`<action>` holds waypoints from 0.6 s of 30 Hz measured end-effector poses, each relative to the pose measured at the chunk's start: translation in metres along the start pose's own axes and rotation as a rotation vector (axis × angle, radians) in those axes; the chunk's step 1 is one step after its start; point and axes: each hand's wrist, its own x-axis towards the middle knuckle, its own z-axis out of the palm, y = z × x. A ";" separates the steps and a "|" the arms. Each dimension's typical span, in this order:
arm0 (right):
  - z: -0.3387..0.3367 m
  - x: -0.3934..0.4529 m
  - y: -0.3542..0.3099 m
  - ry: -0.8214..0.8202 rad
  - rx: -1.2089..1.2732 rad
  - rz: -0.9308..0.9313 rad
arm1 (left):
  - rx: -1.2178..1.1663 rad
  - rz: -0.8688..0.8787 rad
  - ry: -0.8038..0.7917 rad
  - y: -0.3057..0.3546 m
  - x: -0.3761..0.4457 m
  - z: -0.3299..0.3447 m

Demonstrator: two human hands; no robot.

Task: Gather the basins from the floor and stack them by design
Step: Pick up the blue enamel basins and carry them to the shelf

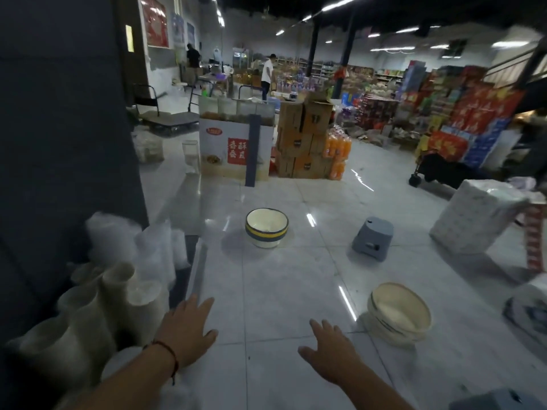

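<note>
Reaching forward, our left hand (186,329) and right hand (331,350) spread flat, holding nothing; cream striped basin stack (267,227) stands ahead, pale basin stack (398,313) right, on tiled floor (266,291).

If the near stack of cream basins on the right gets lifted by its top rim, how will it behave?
The cream basin stack looks loosely nested and tilted, so only the top basin may lift. It probably slides easily on the glossy tile floor. It appears rigid, likely not floppy.

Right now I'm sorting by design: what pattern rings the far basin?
Dark blue and yellow bands on the far basin; head view.
</note>
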 end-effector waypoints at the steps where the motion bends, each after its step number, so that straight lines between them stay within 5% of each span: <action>1: -0.009 0.018 0.002 0.008 0.005 0.021 | 0.010 0.009 -0.016 -0.004 0.026 -0.006; 10: -0.042 0.173 0.037 -0.052 0.121 0.243 | 0.052 0.209 -0.122 0.013 0.248 -0.050; 18: -0.100 0.389 0.036 -0.102 0.117 0.160 | 0.094 0.189 -0.149 0.025 0.435 -0.063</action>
